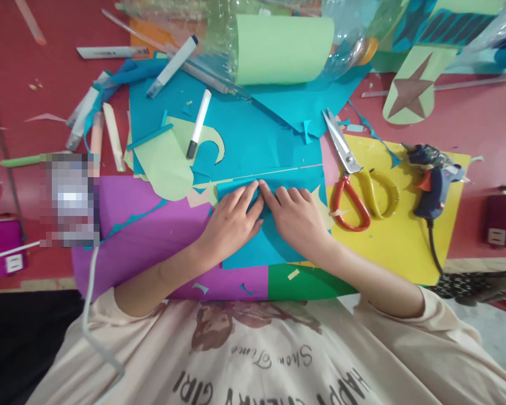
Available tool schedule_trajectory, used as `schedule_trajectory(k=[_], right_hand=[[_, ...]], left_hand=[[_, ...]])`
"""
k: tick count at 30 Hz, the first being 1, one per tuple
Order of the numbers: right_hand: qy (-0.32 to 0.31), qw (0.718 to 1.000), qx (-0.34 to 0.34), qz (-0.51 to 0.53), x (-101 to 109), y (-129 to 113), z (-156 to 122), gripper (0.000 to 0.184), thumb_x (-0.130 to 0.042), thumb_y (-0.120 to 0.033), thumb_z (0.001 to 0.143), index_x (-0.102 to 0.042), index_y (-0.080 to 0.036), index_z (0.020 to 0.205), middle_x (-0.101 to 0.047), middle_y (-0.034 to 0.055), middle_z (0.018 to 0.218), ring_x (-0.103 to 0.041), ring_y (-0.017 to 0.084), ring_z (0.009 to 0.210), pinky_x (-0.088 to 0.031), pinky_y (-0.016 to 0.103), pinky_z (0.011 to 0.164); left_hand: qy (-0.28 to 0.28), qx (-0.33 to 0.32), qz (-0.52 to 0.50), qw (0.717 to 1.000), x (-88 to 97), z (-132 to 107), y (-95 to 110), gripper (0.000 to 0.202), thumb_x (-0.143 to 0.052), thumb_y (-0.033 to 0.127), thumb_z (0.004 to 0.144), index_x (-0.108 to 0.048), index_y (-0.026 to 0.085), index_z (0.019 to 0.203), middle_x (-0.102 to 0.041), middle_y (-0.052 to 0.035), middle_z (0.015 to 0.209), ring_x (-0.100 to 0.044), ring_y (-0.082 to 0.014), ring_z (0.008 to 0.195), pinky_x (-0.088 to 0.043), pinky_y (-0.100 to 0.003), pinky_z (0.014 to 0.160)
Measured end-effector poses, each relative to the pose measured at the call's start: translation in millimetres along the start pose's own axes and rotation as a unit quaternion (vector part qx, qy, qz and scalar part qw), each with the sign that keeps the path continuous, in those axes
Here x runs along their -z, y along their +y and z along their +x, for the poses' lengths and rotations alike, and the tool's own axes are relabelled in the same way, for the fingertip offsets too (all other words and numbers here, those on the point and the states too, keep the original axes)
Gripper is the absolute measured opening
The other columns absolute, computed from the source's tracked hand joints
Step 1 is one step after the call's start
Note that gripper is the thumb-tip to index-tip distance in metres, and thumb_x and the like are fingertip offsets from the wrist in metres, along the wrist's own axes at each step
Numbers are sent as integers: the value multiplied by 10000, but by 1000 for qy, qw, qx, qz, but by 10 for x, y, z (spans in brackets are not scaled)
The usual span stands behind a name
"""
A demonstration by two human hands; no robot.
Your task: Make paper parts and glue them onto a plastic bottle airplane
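Far left, a purple box is sitting on the red table, a pixelated block just beside it. Next, a purple sheet is lying flat, with a thin blue offcut resting on it. A pale green cutout is overlapping the purple sheet and a large blue sheet; a white marker with a black end is lying just right of the cutout. Left hand is resting palm down, fingers extended, pressing on the smaller blue sheet. That sheet is lying in front of the torso, covering parts of the purple sheet and a green one. Right hand is mirroring it: palm down, fingers slightly bent, pressing near the same far edge, index fingertips nearly meeting. Beyond the hands, a clear bottle is lying sideways, wearing a pale green paper band. Right of the right hand, scissors are lying blades slightly apart, handles over a yellow sheet. A brown star is showing on another pale green piece farther back. Glue gun is resting on the yellow sheet, its cord trailing toward the near edge.
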State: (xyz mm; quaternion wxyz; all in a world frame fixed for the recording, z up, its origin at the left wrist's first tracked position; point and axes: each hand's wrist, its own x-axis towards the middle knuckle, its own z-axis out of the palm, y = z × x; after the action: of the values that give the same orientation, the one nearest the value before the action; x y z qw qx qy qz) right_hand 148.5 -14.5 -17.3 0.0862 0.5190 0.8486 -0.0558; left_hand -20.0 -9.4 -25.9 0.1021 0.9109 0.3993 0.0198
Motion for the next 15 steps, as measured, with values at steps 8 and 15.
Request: schedule_trajectory(k=[8, 15], right_hand=[[-58, 998, -2, 1, 132, -16, 82, 529, -341, -101, 944, -386, -96, 1471, -676, 132, 918, -606, 214, 810, -337, 326, 660], [-216, 976, -13, 11, 398, -67, 133, 664, -280, -33, 904, -85, -18, 1538, -729, 161, 788, -688, 204, 673, -351, 260, 497]], left_hand=[[6, -1, 21, 1000, 31, 8, -22, 394, -466, 282, 948, -562, 118, 1293, -497, -229, 1427, -542, -330, 1229, -518, -449, 936], [-87, 19, 60, 994, 224, 95, 34, 405, -417, 257, 955, -537, 144, 1326, -455, -210, 1469, -681, -285, 930, -571, -401, 721]])
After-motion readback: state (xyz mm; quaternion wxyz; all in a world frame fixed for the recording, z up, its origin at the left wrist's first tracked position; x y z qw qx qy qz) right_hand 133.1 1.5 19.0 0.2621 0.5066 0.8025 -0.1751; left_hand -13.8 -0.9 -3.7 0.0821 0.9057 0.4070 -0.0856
